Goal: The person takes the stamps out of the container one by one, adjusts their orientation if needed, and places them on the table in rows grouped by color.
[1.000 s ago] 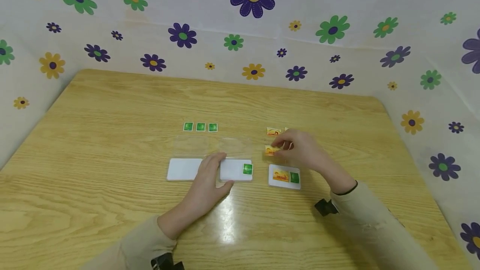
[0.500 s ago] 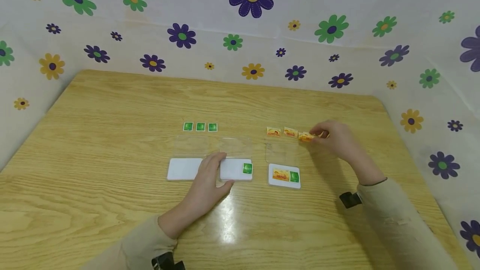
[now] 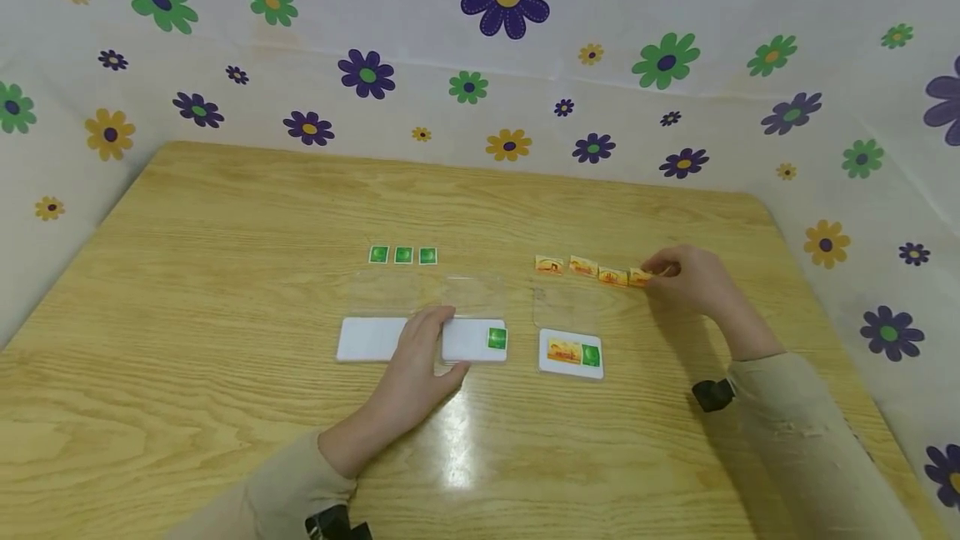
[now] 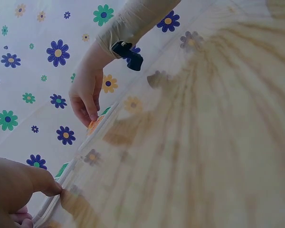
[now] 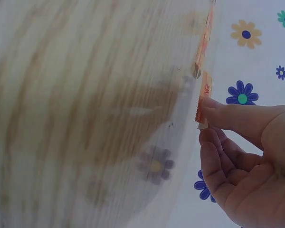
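Observation:
In the head view, my left hand (image 3: 408, 373) spans the middle clear-lidded plastic case (image 3: 468, 348), thumb at its front edge and fingers at its back edge. That case has a white inside with one green stamp (image 3: 497, 338) at its right end. In the left wrist view, the thumb touches the case edge. My right hand (image 3: 693, 280) pinches a yellow-orange stamp (image 5: 205, 90) between thumb and fingers at the right end of a row. Other orange stamps (image 3: 583, 266) lie to its left. The pinched stamp's right end is hidden by the fingertips.
A white case (image 3: 371, 340) lies at left, partly under the left hand. At right, another case (image 3: 551, 369) bears an orange and a green stamp. Raised or laid-back clear lids show behind the cases. Three green stamps (image 3: 403, 255) lie in a row farther back.
My right hand has moved right and back with an orange stamp from near the right case to the row; another orange stamp now lies free of the fingers. The left hand has stayed put.

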`<state>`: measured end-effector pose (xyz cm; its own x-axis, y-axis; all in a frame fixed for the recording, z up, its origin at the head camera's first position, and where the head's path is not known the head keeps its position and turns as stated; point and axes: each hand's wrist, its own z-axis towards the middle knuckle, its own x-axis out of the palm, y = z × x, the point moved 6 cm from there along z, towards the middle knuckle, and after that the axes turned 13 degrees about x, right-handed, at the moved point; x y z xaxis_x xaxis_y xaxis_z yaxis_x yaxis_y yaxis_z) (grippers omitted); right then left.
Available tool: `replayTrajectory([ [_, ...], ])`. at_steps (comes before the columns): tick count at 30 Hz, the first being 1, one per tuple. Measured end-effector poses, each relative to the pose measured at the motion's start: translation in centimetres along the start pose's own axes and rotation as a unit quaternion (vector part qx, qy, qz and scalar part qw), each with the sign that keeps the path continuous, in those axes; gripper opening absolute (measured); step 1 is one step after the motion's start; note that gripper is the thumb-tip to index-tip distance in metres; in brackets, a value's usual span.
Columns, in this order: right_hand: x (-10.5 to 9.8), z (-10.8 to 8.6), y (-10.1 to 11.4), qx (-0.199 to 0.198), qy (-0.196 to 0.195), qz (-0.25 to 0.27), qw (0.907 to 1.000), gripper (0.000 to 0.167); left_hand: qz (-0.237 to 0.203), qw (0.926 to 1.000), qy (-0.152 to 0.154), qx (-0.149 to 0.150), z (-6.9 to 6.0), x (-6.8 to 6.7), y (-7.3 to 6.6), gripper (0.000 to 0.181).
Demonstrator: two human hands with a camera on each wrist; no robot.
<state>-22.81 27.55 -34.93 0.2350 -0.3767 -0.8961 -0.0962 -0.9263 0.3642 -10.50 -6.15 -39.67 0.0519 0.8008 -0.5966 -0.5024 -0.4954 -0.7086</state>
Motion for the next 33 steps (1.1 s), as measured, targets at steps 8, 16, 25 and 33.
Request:
replayTrajectory([
  [8, 0.3, 0.4, -0.6, 0.004, 0.004, 0.002, 1.0, 0.021, 0.004, 1.0, -0.002, 0.005, 0.0, -0.2, -0.1, 0.064],
  [16, 0.4, 0.5, -0.6, 0.012, 0.01, 0.002, 0.9999, 0.022, 0.001, 1.0, 0.0, 0.004, 0.0, -0.2, -0.1, 0.063],
  [25, -0.1, 0.6, -0.5, 0.02, 0.01, 0.001, 0.9997, 0.023, -0.001, 1.0, -0.003, 0.002, 0.4, -0.1, -0.1, 0.064],
  [33, -0.7, -0.4, 1.1, 0.005, -0.027, 0.021, 0.9994, 0.024, -0.002, 1.0, -0.003, 0.001, 0.2, 0.0, 0.0, 0.063],
])
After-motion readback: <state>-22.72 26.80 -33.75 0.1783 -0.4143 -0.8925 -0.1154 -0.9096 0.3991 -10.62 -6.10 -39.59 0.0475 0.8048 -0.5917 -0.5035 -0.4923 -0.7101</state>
